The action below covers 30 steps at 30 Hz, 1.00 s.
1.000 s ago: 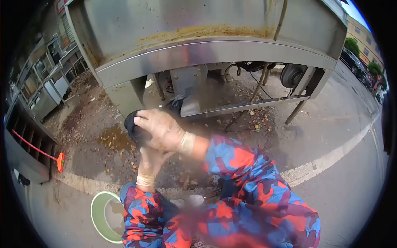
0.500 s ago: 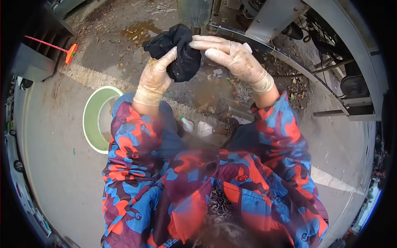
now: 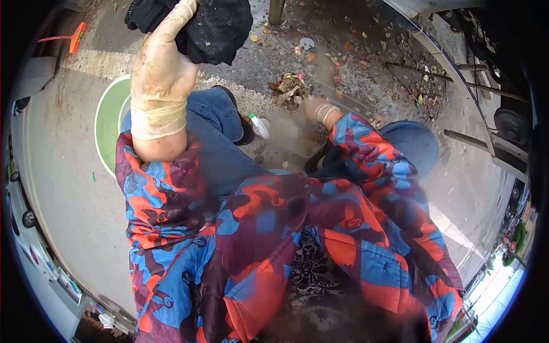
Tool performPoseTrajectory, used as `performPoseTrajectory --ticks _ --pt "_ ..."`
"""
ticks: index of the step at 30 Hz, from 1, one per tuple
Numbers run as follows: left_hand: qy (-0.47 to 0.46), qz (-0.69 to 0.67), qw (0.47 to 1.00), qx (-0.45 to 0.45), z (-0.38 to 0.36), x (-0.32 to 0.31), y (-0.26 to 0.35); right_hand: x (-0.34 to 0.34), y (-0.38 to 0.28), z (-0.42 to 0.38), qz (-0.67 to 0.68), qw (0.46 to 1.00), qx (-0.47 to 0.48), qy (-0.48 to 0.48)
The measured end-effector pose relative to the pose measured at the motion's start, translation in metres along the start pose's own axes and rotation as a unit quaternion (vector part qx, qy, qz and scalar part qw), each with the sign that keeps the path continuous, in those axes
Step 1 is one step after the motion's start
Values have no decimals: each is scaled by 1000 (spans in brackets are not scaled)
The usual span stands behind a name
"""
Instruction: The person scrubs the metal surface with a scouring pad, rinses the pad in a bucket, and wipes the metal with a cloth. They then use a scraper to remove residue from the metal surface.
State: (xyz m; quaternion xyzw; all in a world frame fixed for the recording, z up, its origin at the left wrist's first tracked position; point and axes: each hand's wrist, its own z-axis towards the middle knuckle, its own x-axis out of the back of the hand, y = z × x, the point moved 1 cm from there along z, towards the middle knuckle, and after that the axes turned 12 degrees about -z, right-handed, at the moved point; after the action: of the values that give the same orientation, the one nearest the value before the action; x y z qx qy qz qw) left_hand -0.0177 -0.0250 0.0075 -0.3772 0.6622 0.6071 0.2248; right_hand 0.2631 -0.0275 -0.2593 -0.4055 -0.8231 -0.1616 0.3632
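**Black cloth gripped high in the left hand**

The cloth [image 3: 214, 26], dark and bunched, sits at the far left of the scene, raised above the ground. The left hand [image 3: 163, 66], in a soiled pale glove, has its fingers [image 3: 182, 12] clamped around the cloth's near side.

Below and just left of that hand lies a green basin [image 3: 108, 120] on the pavement, partly hidden by the forearm. A small bottle [image 3: 258, 124] with a green cap lies near the person's knee, to the right of the basin.

The right hand [image 3: 313, 106] reaches down to the ground further right, blurred; whether its fingers are apart or together cannot be told. Just beyond it lies a clump of dead leaves [image 3: 289, 88]. A metal frame [image 3: 452, 68] runs along the far right. An orange brush [image 3: 71, 37] lies at the far left.
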Motion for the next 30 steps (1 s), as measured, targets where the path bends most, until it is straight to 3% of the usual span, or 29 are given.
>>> performPoseTrajectory --ticks 1,2,3,5,8,12,13,15,16,18,22,24,26,27,29,30 --pt "-5 -8 1000 5 -1 2 2 -53 -1 22 0 998 26 -53" --pt "-3 -7 1000 6 -2 2 3 -103 -5 34 -24 999 38 -19" --pt "4 -4 1000 2 -4 1 5 -75 -25 7 -69 991 14 -112" --pt "12 -1 1000 -3 -8 1 7 -146 -30 29 -52 996 15 -75" --pt "-45 -40 998 2 -11 7 9 -178 -48 37 -86 968 -182 147" --pt "-42 -36 998 1 -12 19 14 -179 -43 46 -67 960 -209 171" --pt "-44 -33 998 3 -11 16 12 -166 -39 36 -104 976 -123 144" --pt "-155 -162 968 110 -8 0 2 -154 -32 26 -149 983 -2 104" --pt "-157 -162 968 108 -8 -6 -3 -156 -30 27 -152 984 0 96" --pt "3 8 1000 -6 -9 -11 -7 -182 -29 35 -149 984 -27 89" --pt "-16 53 998 -9 -1 -9 -13 -226 -32 60 -133 983 -85 96" --pt "-5 51 999 -3 1 -8 -12 -213 -28 57 -121 985 -83 95" --pt "2 45 999 0 3 -11 -11 -177 -25 40 27 999 -22 40" --pt "12 41 999 -5 4 -14 -11 -152 -26 34 25 998 -30 45" --pt "11 34 999 -12 7 -17 -11 -125 -16 40 55 996 24 -66" --pt "-4 26 1000 -8 8 -17 -12 -115 -7 39 53 997 16 -60"
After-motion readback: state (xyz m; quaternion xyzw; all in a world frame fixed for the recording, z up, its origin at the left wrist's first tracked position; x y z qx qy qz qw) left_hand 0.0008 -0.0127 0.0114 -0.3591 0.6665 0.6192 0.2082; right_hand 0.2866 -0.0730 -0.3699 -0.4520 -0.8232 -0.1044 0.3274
